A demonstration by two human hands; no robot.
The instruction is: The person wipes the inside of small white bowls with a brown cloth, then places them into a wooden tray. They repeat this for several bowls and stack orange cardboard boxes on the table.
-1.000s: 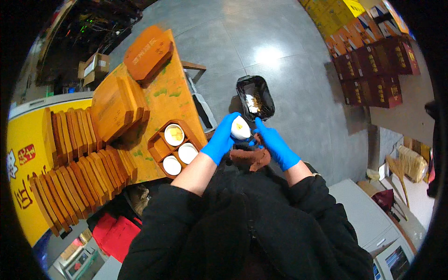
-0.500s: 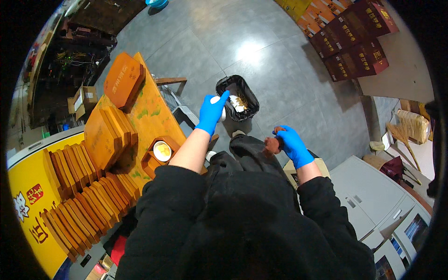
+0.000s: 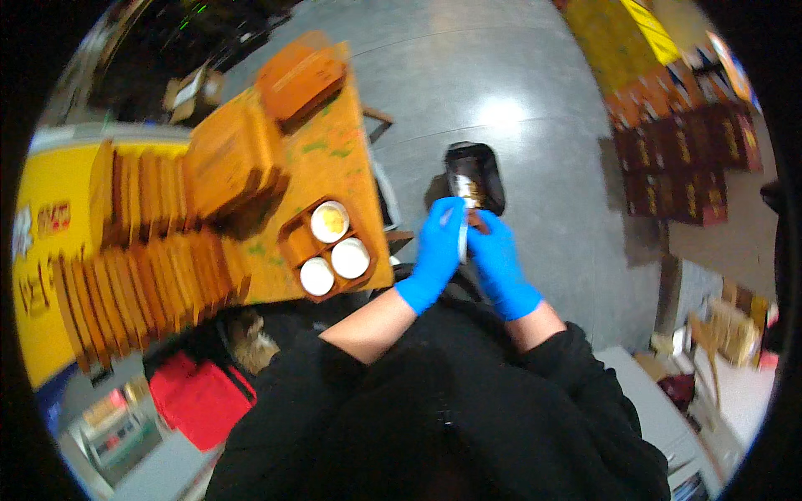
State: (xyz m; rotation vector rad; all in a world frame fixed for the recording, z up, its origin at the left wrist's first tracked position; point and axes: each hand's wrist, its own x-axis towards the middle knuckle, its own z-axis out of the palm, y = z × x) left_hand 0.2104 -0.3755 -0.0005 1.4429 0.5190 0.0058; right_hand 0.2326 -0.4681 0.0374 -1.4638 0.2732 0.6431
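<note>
My hands, in blue gloves, are together in front of me, close to the black-lined bin. My left hand (image 3: 436,255) is closed on a white cup (image 3: 463,238), seen edge-on and partly covered by the fingers. Against its other side, my right hand (image 3: 501,267) grips a brown cloth (image 3: 479,221), mostly hidden by the glove. Motion blurs the fingers. To the left on the table, a compartmented wooden tray (image 3: 297,242) holds a cup with yellow stuff inside (image 3: 330,221) and two white cups (image 3: 350,258).
Beyond my hands stands the bin (image 3: 496,171) with scraps inside. Stacked wooden lids (image 3: 225,159) and rows of wooden pieces on edge (image 3: 142,284) crowd the orange table (image 3: 342,159). Dark red boxes (image 3: 677,159) are piled at the far right. A red bag (image 3: 196,401) lies lower left.
My hands have come together, bringing the cup and the brown cloth side by side. The view has shifted, so the table and whole tray show further into the picture.
</note>
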